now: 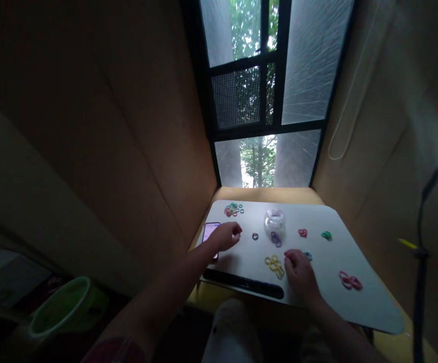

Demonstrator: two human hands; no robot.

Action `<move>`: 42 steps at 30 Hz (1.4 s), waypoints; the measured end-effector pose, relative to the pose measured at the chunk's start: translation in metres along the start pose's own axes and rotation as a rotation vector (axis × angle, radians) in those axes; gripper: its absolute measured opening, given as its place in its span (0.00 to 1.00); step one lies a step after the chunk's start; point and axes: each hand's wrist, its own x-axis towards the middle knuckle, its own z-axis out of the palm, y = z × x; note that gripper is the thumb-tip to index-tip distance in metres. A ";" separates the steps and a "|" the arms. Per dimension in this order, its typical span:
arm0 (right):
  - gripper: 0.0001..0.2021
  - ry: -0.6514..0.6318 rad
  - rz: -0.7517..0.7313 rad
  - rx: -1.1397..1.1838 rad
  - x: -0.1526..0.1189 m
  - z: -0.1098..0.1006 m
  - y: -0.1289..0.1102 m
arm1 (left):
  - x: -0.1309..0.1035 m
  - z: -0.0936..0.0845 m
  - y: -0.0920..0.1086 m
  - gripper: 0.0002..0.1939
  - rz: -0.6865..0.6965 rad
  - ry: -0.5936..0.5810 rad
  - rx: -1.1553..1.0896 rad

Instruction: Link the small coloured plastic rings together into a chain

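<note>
My left hand (228,236) hangs over the left part of the white table, fingers curled in, partly covering a phone (210,230). Whatever its fingertips hold, if anything, is too small to make out. A dark ring (255,236) lies just right of it. My right hand (300,269) is closed beside a group of yellow rings (274,266), its fingertips hiding their content. Blue rings (308,256) show partly behind its knuckles. Near the middle stands a clear plastic container (274,221), with purple rings (276,239) at its front.
Mixed coloured rings (233,209) lie at the table's back left. Red rings (302,233), green rings (326,235) and pink rings (350,280) form separate groups at right. A black slot (243,283) runs along the front edge of the white table (326,214). A green bin (62,307) stands lower left.
</note>
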 end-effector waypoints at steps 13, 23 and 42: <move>0.04 -0.048 0.014 -0.011 0.003 0.001 -0.007 | 0.096 -0.009 -0.071 0.14 -0.240 -0.043 0.340; 0.03 -0.054 0.025 -0.008 0.003 -0.002 -0.012 | 0.099 0.003 -0.082 0.06 -0.276 0.033 0.322; 0.03 0.016 0.033 -0.026 0.002 0.000 -0.009 | 0.030 0.017 -0.005 0.05 -0.182 0.242 -0.166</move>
